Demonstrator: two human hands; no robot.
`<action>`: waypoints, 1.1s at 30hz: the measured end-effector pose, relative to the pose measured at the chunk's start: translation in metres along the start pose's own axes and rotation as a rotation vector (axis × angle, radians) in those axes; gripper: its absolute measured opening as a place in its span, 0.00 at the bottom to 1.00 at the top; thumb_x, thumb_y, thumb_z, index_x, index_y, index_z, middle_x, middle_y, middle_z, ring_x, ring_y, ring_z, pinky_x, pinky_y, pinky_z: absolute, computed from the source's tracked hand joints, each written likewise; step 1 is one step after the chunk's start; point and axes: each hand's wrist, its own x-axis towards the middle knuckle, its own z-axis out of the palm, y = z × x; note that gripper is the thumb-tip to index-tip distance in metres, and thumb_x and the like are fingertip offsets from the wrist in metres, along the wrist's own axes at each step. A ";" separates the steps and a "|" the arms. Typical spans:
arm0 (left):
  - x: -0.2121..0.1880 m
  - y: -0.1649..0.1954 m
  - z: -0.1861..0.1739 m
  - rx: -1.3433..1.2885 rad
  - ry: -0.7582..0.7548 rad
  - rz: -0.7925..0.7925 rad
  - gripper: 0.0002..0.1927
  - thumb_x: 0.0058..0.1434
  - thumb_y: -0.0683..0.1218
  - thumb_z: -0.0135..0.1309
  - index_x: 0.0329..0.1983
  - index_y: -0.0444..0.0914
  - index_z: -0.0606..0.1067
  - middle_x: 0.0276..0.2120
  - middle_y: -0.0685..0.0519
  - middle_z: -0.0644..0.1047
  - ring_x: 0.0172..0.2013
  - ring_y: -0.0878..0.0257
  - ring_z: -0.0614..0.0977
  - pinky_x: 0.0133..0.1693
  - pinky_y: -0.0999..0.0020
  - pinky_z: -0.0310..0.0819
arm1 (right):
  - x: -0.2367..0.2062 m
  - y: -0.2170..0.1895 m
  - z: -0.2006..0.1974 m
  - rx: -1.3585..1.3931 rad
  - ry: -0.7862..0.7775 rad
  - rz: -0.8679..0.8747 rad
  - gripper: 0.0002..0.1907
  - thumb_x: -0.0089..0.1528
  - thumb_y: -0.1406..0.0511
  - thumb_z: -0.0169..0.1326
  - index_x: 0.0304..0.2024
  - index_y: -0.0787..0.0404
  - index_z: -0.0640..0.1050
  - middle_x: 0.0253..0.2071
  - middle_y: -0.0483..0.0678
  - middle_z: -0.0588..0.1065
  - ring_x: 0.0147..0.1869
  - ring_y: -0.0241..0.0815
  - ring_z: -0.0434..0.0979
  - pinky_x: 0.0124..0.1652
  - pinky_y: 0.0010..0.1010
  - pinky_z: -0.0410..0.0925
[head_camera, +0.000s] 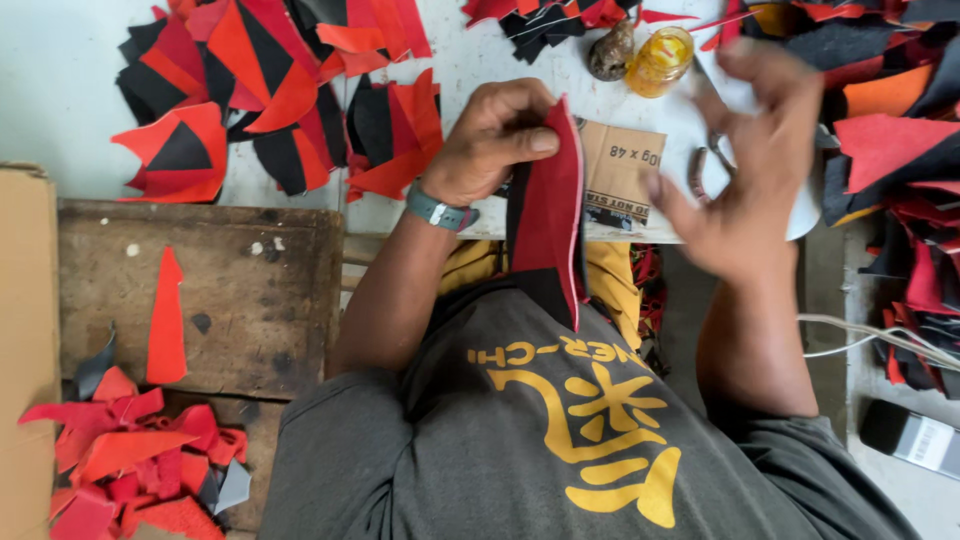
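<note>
Seen from above, a person in a grey T-shirt with a yellow print works at a pale bench (480, 60) strewn with cut leather. The left hand (490, 140), wearing a teal wristband, is at centre frame, clenched around the upper end of a long curved red leather piece backed with black (548, 215), thumb pressed to its face; the piece hangs upright from the bench edge down toward the person's chest. The right hand (745, 165), blurred with motion, hovers open and empty in the upper right of the frame, fingers spread, just right of the held piece and above a small piece of brown cardboard (615, 165) lying on the bench. Beyond it, at the top of the frame, stands a small jar of yellow glue (660, 60) beside a dark lump of unclear make (610, 52). Heaps of red and black triangular leather offcuts (260, 90) cover the upper left, with more red, black and orange pieces (900, 130) along the right edge. At lower left, a worn dark wooden board (250, 290) carries one narrow red leather strip (167, 320), with a pile of red scraps (130, 460) below it.
</note>
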 end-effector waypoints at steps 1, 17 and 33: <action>-0.002 0.003 -0.003 0.020 -0.005 0.024 0.08 0.69 0.44 0.64 0.46 0.37 0.78 0.38 0.58 0.80 0.37 0.72 0.79 0.41 0.78 0.75 | 0.008 0.018 -0.008 -0.182 -0.019 -0.005 0.26 0.60 0.56 0.62 0.57 0.61 0.79 0.63 0.52 0.66 0.68 0.54 0.65 0.65 0.43 0.59; 0.019 -0.027 -0.036 -0.010 0.150 -0.018 0.09 0.66 0.42 0.65 0.44 0.36 0.77 0.38 0.56 0.81 0.39 0.71 0.81 0.44 0.74 0.79 | 0.072 0.195 0.067 -0.558 -0.576 0.110 0.24 0.50 0.50 0.72 0.45 0.52 0.86 0.64 0.48 0.71 0.68 0.55 0.60 0.63 0.50 0.53; 0.052 -0.039 -0.037 -0.021 0.082 0.038 0.13 0.64 0.47 0.68 0.45 0.36 0.79 0.37 0.56 0.81 0.37 0.71 0.80 0.41 0.77 0.77 | 0.038 0.019 0.015 0.368 -0.228 0.049 0.26 0.59 0.51 0.57 0.54 0.60 0.81 0.71 0.58 0.63 0.75 0.50 0.60 0.68 0.40 0.56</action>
